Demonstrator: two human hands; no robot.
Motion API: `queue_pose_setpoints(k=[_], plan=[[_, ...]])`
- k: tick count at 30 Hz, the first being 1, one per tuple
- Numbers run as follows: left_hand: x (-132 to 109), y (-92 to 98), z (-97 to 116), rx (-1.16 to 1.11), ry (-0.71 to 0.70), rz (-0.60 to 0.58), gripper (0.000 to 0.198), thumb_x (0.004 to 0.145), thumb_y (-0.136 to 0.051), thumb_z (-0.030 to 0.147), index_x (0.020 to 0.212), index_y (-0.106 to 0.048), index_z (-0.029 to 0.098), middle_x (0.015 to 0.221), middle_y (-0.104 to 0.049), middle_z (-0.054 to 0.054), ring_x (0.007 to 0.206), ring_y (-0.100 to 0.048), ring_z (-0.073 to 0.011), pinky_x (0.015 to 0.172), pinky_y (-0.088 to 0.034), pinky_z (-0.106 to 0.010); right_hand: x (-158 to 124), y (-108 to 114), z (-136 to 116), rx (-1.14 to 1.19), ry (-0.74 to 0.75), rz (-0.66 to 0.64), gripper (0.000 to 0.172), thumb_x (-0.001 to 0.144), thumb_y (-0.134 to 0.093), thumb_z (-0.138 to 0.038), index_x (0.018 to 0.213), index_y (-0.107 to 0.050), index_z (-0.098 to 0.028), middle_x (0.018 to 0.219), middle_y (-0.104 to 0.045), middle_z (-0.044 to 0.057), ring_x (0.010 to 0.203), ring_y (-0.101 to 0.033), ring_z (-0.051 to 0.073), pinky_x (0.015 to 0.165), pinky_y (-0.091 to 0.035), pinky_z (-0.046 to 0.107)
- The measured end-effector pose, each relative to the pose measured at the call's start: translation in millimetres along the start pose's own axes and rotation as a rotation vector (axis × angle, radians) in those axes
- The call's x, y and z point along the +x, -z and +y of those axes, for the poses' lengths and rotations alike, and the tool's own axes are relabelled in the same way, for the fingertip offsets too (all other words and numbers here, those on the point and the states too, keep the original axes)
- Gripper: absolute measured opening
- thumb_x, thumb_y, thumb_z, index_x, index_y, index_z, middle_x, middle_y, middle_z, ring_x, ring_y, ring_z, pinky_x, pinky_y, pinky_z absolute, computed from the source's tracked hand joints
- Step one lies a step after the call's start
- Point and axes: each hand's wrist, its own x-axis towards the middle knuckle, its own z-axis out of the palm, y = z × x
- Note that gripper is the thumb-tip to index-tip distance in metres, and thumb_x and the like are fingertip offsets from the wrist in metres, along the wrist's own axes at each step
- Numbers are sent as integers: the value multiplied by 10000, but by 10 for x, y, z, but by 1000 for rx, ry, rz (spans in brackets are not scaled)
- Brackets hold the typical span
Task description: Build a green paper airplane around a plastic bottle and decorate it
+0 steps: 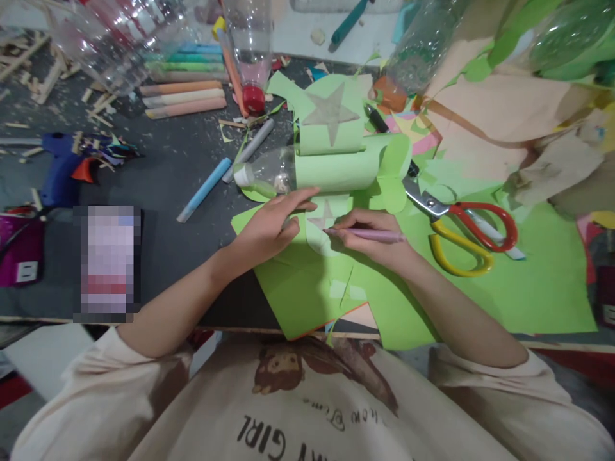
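My right hand (379, 240) is closed around a pale purple pen (369, 235), its tip touching a small star template (323, 218) on a sheet of light green paper (307, 288). My left hand (271, 227) lies flat with fingers stretched out, pressing on the green paper and the star's left side. Just beyond my hands lies a clear plastic bottle (266, 174) on its side, wrapped in green paper. A second green sheet with a larger grey star (330, 115) stands behind it.
Red and yellow scissors (464, 234) lie to the right on more green paper. Chalk sticks (185, 96), a blue marker (204, 190), a grey marker (250, 149), a blue glue gun (60, 168) and clear bottles (120, 38) crowd the dark table. Paper scraps pile at the right.
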Motion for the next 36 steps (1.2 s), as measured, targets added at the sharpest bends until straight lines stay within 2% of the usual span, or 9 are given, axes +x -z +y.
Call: queue_pose_setpoints(k=[7, 12, 18, 25, 31, 34, 36], plan=[[-2, 4, 7, 1, 10, -4, 607, 834, -360, 107, 1423, -443, 226, 1248, -697, -36, 1191, -633, -190, 1015, -493, -328, -87, -19, 19, 74, 21, 110, 169, 757, -703, -326, 654, -651, -202, 633, -687, 4, 576, -617, 142, 529, -471, 261], [-7, 4, 15, -2, -2, -11, 612, 830, -362, 101, 1425, -441, 215, 1266, -687, -49, 1206, -622, -203, 1038, -479, -348, -159, -87, -11, 17, 100, 77, 135, 782, -670, -279, 669, -657, -205, 622, -679, -1, 539, -583, 128, 501, -437, 250], [-6, -3, -16, -8, -6, -15, 611, 837, -375, 112, 1437, -434, 210, 1271, -683, -65, 1176, -633, -215, 1014, -487, -353, -161, -85, -15, -56, 114, 62, 149, 798, -652, -277, 666, -658, -206, 603, -659, -12, 513, -540, 115, 489, -401, 241], [-3, -19, -46, 0, -19, -12, 599, 841, -380, 119, 1432, -432, 200, 1276, -675, -68, 1165, -638, -210, 1008, -482, -344, -170, -66, -4, -117, 193, -44, 188, 832, -616, -258, 653, -639, -203, 638, -697, 12, 558, -607, 135, 549, -455, 255], [-6, -14, -39, 7, -33, -8, 603, 835, -369, 116, 1432, -423, 186, 1264, -682, -58, 1163, -639, -199, 1003, -478, -337, -161, -45, -7, -179, 298, -100, 206, 844, -599, -206, 639, -622, -191, 613, -683, 17, 545, -611, 125, 545, -459, 244], [-5, -5, -22, 11, -32, -16, 606, 833, -365, 110, 1430, -424, 191, 1265, -683, -53, 1184, -630, -192, 1021, -469, -329, -163, -42, -3, -146, 282, -111, 206, 843, -604, -216, 639, -624, -196, 606, -679, 9, 542, -609, 124, 547, -469, 248], [-2, 1, -10, 14, -24, -16, 601, 835, -360, 113, 1428, -429, 187, 1266, -682, -58, 1187, -628, -195, 1022, -469, -329, -167, -45, 6, -76, 242, -69, 180, 846, -631, -262, 677, -644, -201, 622, -690, 5, 532, -608, 122, 509, -459, 243]])
